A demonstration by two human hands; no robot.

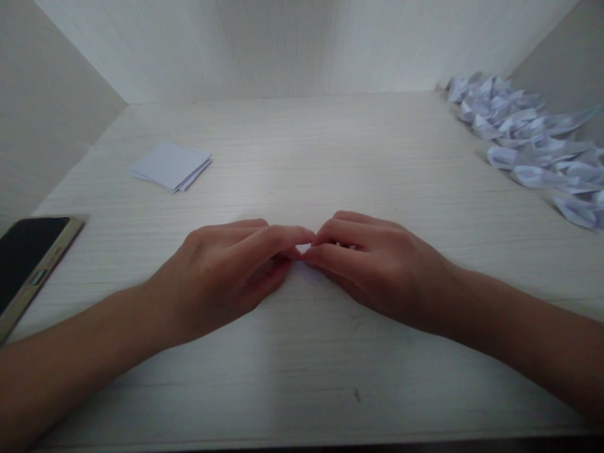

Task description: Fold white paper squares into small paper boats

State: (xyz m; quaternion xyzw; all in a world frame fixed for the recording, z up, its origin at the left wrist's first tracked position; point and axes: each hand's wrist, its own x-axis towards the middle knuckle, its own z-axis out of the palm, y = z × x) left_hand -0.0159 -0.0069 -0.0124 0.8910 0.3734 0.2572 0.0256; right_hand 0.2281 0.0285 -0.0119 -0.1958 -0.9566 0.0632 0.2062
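Observation:
My left hand (231, 267) and my right hand (377, 264) meet fingertip to fingertip at the middle of a pale wooden desk (302, 151). Between the fingertips both hands pinch a small piece of white paper (306, 259). Only a sliver of the paper shows; the fingers cover the rest, so its shape is hidden. Both hands rest low on the desk surface with fingers curled and pressed together.
A small stack of square white paper sheets (170, 165) lies at the back left. A phone (28, 258) with a dark screen sits at the left edge. Several folded paper pieces (533, 141) are heaped along the right side. Walls close the desk on three sides.

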